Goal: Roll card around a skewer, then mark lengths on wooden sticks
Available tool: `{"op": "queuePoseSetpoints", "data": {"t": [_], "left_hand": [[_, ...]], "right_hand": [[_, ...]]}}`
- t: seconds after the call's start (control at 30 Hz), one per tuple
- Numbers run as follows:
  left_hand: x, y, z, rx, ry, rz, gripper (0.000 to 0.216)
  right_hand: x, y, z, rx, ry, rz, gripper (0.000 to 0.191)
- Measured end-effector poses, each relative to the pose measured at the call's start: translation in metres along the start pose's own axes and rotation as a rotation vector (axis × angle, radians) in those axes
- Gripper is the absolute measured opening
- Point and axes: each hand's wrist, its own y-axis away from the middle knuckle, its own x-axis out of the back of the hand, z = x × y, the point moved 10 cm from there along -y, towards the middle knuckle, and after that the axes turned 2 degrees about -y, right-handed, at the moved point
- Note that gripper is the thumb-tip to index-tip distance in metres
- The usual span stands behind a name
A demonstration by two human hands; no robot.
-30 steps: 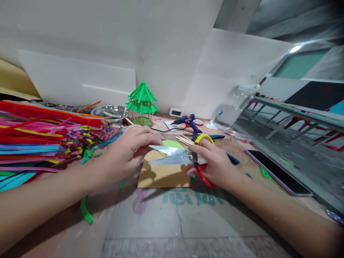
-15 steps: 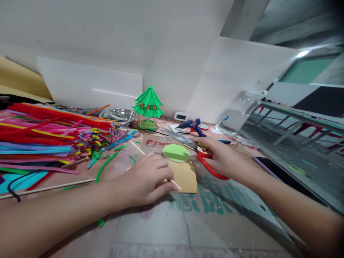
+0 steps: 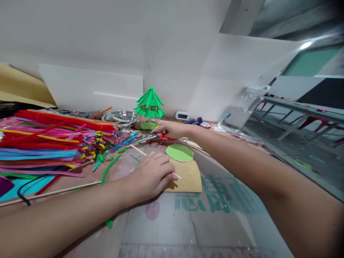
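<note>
My left hand rests low over the table, its fingers closed around a thin wooden stick whose tip pokes out past the thumb. Beneath the fingertips lies a tan sheet of card, with a light green octagonal piece touching its far edge. Farther back, my right hand grips a pair of scissors with red handles; the metal blades point left, close to the table. Just behind the scissors stands a small green-roofed pavilion model.
Bundles of coloured pipe cleaners fill the left side. A metal dish, a small digital clock, a partly hidden blue glue gun and a clear plastic jug stand along the back. Green pipe cleaner pieces lie near my left forearm.
My right hand has carried the scissors left and away from me, from beside the green octagon to the front of the pavilion model. My left hand keeps its hold on the stick.
</note>
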Motion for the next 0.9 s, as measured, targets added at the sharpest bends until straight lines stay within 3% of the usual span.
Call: {"op": "queuePoseSetpoints", "data": {"t": [0.13,0.27,0.33,0.4,0.5,0.63,0.8,0.9], "left_hand": [[0.01,0.002,0.004,-0.054,-0.122,0.078,0.021],[0.035,0.006,0.023,-0.185,-0.308,0.157,0.027],[0.046,0.009,0.029,-0.236,-0.355,0.186,0.027],[0.05,0.01,0.03,-0.264,-0.348,0.192,0.025],[0.045,0.009,0.03,-0.294,-0.343,0.147,0.024],[0.037,0.013,0.048,-0.433,-0.379,0.129,0.021],[0.043,0.025,0.074,-0.579,-0.399,0.198,0.024],[0.044,0.028,0.08,-0.621,-0.339,0.173,0.023]], "right_hand": [[-0.004,-0.012,0.003,-0.055,-0.038,0.049,0.052],[0.02,0.018,-0.009,-0.112,-0.098,0.242,0.031],[0.027,0.045,-0.021,-0.129,-0.226,0.303,0.049],[0.019,0.071,-0.039,-0.078,-0.711,0.285,0.065],[0.002,0.102,-0.076,0.006,-1.132,0.204,0.06],[-0.023,0.121,-0.104,-0.051,-1.207,0.163,0.047],[-0.054,0.129,-0.096,-0.318,-1.417,0.28,0.051],[-0.063,0.131,-0.111,-0.269,-1.454,0.152,0.05]]}}
